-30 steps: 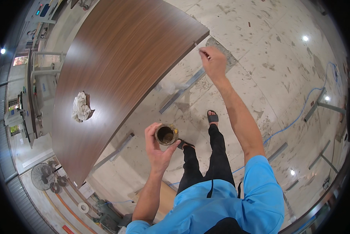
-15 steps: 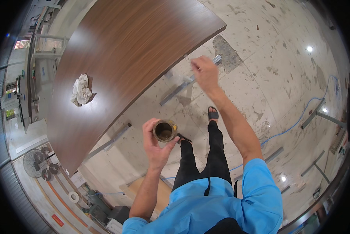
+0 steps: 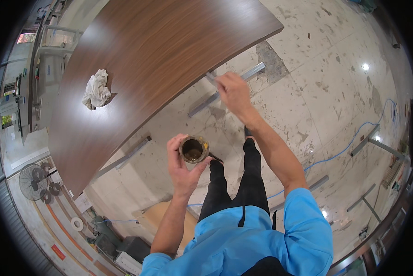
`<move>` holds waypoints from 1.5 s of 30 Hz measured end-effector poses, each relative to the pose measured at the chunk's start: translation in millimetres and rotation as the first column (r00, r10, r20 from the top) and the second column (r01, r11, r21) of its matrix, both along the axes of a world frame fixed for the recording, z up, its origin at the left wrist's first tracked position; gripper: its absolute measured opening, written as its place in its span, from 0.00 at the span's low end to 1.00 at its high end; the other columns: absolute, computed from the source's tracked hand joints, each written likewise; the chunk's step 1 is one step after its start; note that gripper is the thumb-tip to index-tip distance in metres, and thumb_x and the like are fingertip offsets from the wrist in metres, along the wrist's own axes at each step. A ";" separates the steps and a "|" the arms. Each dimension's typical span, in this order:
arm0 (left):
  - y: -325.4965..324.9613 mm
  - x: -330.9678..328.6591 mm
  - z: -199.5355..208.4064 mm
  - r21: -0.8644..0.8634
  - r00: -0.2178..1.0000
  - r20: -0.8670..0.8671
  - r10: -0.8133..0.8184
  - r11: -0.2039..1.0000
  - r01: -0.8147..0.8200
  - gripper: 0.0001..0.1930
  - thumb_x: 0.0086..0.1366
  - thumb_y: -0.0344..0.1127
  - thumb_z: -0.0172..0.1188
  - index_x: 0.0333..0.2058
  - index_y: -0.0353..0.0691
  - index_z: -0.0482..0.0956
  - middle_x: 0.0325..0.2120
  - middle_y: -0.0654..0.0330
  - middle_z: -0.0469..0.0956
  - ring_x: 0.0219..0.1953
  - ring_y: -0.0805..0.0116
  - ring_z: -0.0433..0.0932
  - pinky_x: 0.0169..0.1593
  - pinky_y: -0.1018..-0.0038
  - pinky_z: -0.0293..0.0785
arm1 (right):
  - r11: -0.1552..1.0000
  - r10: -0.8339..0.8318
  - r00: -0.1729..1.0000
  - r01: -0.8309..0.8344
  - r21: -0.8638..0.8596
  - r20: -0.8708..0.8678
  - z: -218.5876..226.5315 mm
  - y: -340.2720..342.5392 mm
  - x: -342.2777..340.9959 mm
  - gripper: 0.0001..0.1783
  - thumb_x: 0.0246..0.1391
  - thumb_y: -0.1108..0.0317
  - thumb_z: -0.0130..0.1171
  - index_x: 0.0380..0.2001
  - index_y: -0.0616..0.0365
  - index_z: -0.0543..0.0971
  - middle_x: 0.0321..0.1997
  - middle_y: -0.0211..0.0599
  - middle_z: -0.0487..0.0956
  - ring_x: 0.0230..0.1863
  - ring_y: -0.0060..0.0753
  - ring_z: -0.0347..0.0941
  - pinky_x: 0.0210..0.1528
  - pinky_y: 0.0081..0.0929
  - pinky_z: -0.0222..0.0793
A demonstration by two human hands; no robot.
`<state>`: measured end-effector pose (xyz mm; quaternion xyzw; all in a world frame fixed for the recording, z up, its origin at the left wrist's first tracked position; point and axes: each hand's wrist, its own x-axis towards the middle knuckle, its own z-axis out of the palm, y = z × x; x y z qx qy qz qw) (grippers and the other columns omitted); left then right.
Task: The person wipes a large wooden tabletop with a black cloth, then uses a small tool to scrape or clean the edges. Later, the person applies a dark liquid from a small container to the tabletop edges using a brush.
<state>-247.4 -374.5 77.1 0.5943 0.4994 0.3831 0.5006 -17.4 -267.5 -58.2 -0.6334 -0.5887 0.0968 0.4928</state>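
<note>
In front of my body, my left hand (image 3: 181,168) is wrapped round an open, stained jar (image 3: 194,149) with dark brownish contents low inside. A yellow smear marks its right side. My right hand (image 3: 234,93) is closed at the near edge of a dark wood-grain panel (image 3: 169,50). From its fingers a thin greyish tool (image 3: 211,77) points toward that edge; blur hides its exact kind. A crumpled whitish cloth (image 3: 96,90) lies on the panel to the left.
Metal supports (image 3: 250,71) show under and beside the panel. A blue hose (image 3: 340,156) crosses the stained floor on the right, near metal stands (image 3: 368,140). A black fan (image 3: 33,182) stands at lower left, close to a dark machine (image 3: 135,248).
My right hand has moved left to the panel's edge, and the thin tool now shows. The panel sits slightly differently in view as I shift. My left hand still holds the jar.
</note>
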 end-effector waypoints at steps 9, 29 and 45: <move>-5.5 -19.6 -1.8 0.017 0.998 0.053 0.023 1.000 -0.024 0.41 0.51 0.26 0.81 0.61 0.38 0.68 0.59 0.56 0.64 0.61 0.65 0.70 0.66 0.67 0.70 | 0.971 -0.236 0.969 0.232 -0.057 -0.076 4.3 5.7 38.5 0.05 0.55 0.75 0.64 0.36 0.59 0.84 0.32 0.43 0.80 0.35 0.46 0.79 0.36 0.38 0.74; -8.1 -20.1 1.5 0.002 0.997 0.068 0.039 0.999 -0.039 0.40 0.51 0.25 0.81 0.61 0.39 0.68 0.60 0.57 0.64 0.62 0.65 0.69 0.66 0.67 0.70 | 0.983 -0.185 0.968 0.181 -0.035 -0.169 0.9 -6.3 8.4 0.03 0.55 0.74 0.65 0.34 0.58 0.84 0.32 0.41 0.80 0.37 0.46 0.79 0.38 0.39 0.74; -11.7 -35.8 1.7 0.023 0.994 0.070 0.083 0.996 -0.084 0.41 0.52 0.27 0.81 0.62 0.38 0.67 0.59 0.57 0.64 0.62 0.64 0.70 0.66 0.67 0.71 | 0.997 -0.044 0.999 0.043 -0.069 -0.025 12.5 -7.6 -35.3 0.03 0.53 0.74 0.65 0.32 0.57 0.83 0.33 0.41 0.79 0.37 0.47 0.78 0.38 0.40 0.74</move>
